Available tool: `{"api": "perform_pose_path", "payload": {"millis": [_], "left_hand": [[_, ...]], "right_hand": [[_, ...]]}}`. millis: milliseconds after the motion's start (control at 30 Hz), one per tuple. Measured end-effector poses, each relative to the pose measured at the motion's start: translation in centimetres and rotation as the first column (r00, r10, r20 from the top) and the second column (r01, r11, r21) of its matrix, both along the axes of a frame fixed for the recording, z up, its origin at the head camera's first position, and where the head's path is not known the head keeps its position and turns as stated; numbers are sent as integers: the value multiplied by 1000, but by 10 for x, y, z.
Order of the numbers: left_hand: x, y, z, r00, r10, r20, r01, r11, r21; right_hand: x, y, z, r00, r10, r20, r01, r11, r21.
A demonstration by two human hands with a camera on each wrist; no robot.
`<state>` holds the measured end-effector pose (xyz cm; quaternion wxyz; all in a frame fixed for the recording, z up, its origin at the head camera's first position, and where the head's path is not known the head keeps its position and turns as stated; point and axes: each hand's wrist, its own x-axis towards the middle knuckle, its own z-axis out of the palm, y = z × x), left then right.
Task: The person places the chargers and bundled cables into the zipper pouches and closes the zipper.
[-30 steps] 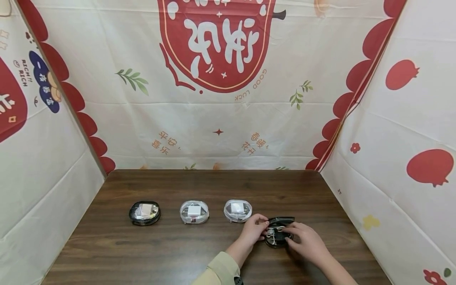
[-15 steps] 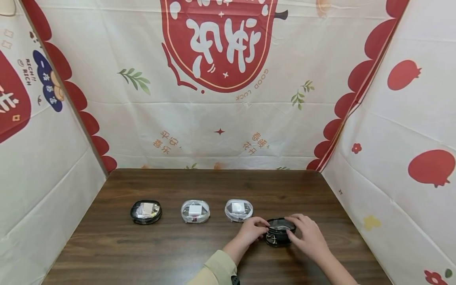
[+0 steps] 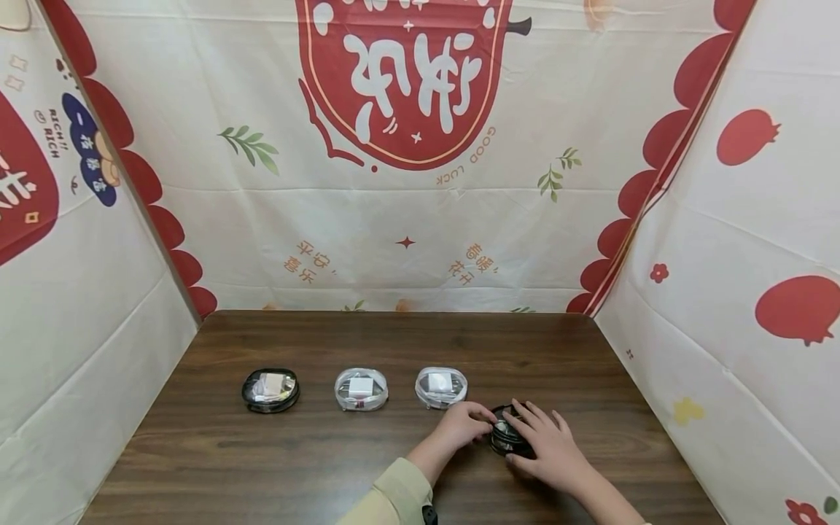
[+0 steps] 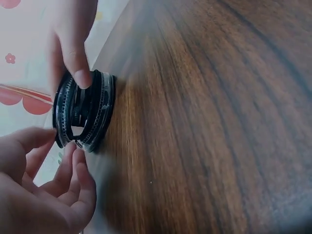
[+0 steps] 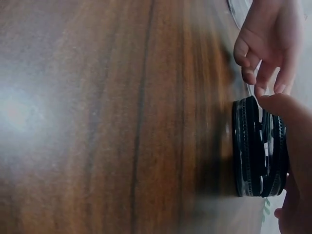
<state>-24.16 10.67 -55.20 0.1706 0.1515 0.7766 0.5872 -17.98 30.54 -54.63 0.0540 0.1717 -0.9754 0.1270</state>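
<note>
On the right part of the table, an oval black zip pouch [image 3: 505, 436] with a clear top lies under both hands. A gap shows between its two rows of zipper teeth in the left wrist view, with something dark inside. My left hand [image 3: 461, 425] pinches the pouch's left end, fingertips at the zipper [image 4: 77, 142] and thumb at the lid's edge. Spread over the lid, my right hand [image 3: 550, 446] presses from above with fairly straight fingers, its thumb along the near side. Those fingers hide much of the lid.
Left of the hands, two clear white-edged pouches [image 3: 441, 386] [image 3: 362, 389] and another black-edged pouch [image 3: 270, 390] stand in a row on the wooden table [image 3: 295, 467]. Printed cloth [image 3: 407, 211] hangs behind the table and along both sides.
The pouch's lid, raised at first with the contents showing, has come down over it. My right hand has moved from the pouch's right side onto its top; my left hand stays at the left end.
</note>
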Motion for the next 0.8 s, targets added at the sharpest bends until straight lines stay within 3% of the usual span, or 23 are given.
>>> {"api": "perform_pose_path", "payload": {"millis": [167,333,500,633,800], "left_hand": [[-5,4,-2,998,35,-55,-37,999,-36],[-11,7,-6,983,-40,-177,12,987,-158],[-15,7,-7,972,-87,-218,34,972,-234],[-17,9,-6,946,-108,-306,5,948,-319],[-16,15,-9,917,-97,-387,-83,902,-424]], "right_hand": [[5,2,-3,1000,13,5,-12,1000,-27],[8,4,-6,1000,28,7,-27,997,-78],[9,7,-8,998,51,29,-48,993,-106],[10,9,-8,997,61,57,-53,991,-127],[11,12,-7,996,66,63,-57,990,-131]]}}
